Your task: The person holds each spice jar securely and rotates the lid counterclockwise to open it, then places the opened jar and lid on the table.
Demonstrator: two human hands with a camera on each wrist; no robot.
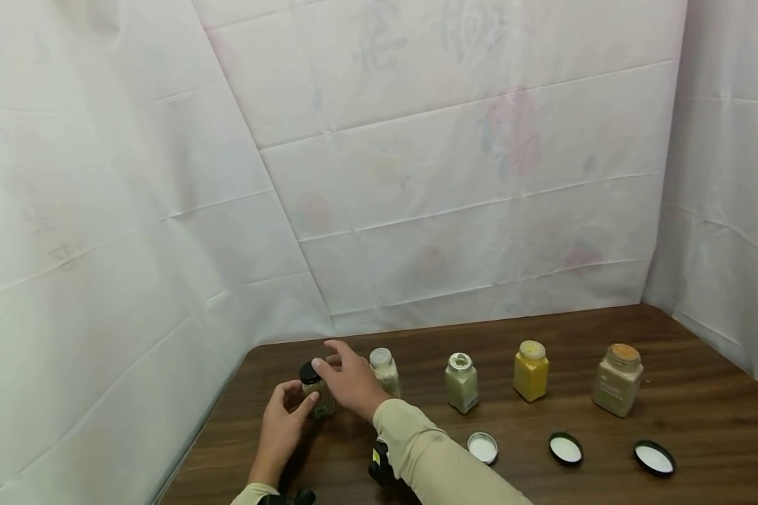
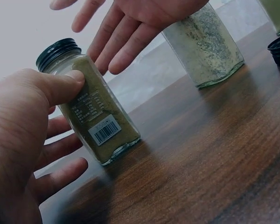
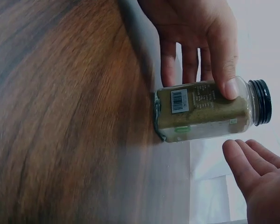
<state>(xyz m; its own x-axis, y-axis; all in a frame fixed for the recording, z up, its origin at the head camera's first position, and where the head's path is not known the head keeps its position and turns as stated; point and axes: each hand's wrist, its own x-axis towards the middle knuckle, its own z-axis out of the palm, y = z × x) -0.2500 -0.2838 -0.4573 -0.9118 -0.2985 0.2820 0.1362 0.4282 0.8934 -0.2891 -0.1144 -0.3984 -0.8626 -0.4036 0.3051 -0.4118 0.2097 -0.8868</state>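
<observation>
A glass spice jar [image 1: 324, 402] of greenish-brown powder stands upright near the table's left side, its black screw lid [image 3: 262, 102] on. My left hand [image 1: 281, 425] grips it from the left, thumb across the labelled face just under the neck and fingers behind. My right hand [image 1: 352, 382] hovers at the jar's other side, near the lid, with its fingers [image 3: 246, 161] extended. In the right wrist view a gap shows between those fingers and the glass. Nothing is seen in the right palm [image 2: 151, 9].
Right of my right hand stand several lidless jars: a pale speckled one [image 1: 386, 373], a green one [image 1: 462, 387], a yellow one [image 1: 530, 376] and a wide one [image 1: 617, 387]. Lids [image 1: 482, 447] lie upturned in front of them. White sheeting [image 1: 455, 210] hangs behind the wooden table [image 1: 512, 484].
</observation>
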